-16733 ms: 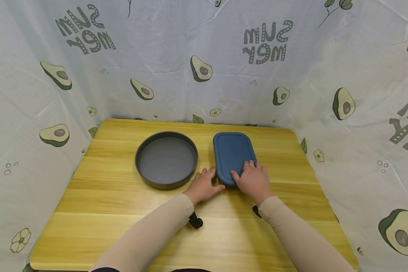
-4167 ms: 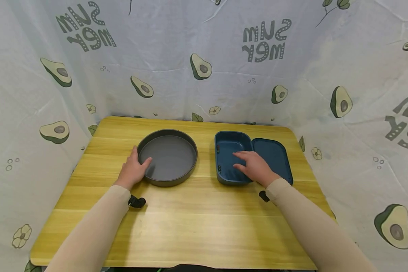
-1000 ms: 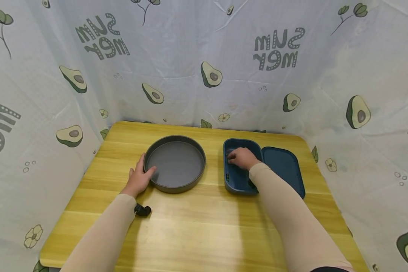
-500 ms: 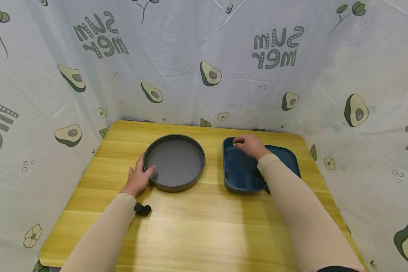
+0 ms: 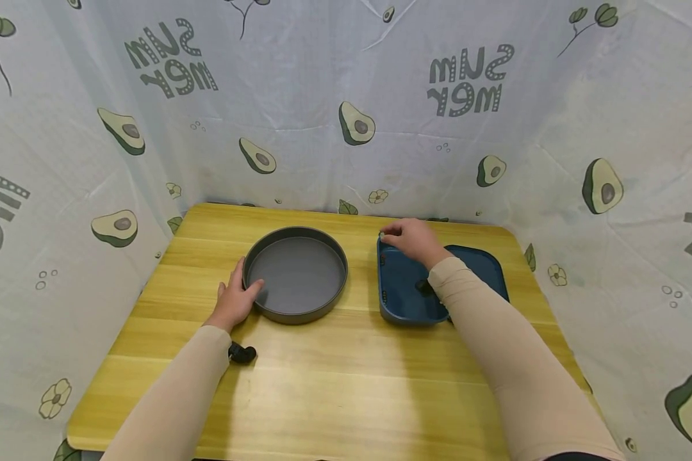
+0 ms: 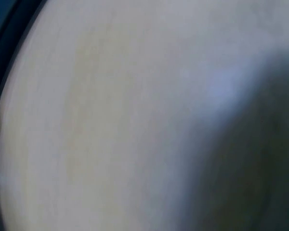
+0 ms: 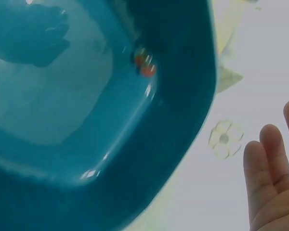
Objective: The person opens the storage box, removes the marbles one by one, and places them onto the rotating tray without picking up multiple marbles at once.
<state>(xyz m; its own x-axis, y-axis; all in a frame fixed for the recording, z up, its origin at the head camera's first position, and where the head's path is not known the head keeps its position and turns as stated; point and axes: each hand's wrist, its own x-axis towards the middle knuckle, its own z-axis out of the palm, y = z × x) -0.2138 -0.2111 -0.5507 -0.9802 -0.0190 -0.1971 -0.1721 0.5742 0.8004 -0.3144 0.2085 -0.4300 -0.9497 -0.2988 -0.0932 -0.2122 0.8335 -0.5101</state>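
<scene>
My left hand (image 5: 233, 304) holds the near left side of a round dark grey cake pan (image 5: 296, 275), its thumb over the rim and fingers along the outer wall. My right hand (image 5: 418, 240) is above the far left corner of a blue rectangular box (image 5: 412, 320). Its thumb and fingertips pinch a small pale, glassy piece (image 5: 382, 237); I cannot tell its kind. Inside the box, several small dark pieces (image 5: 384, 296) lie along the left wall. In the right wrist view, shiny red and green pieces (image 7: 145, 63) sit in the box.
The blue lid (image 5: 484, 269) lies right of the box, partly behind my right forearm. Both containers stand on a yellow wood table (image 5: 334, 384). A patterned white curtain (image 5: 300, 96) hangs close behind and at both sides. The left wrist view is blurred.
Over the longer span, the lid came off and my left hand went to the pan. In the last second, my right hand rose from inside the box toward its far left corner with the piece.
</scene>
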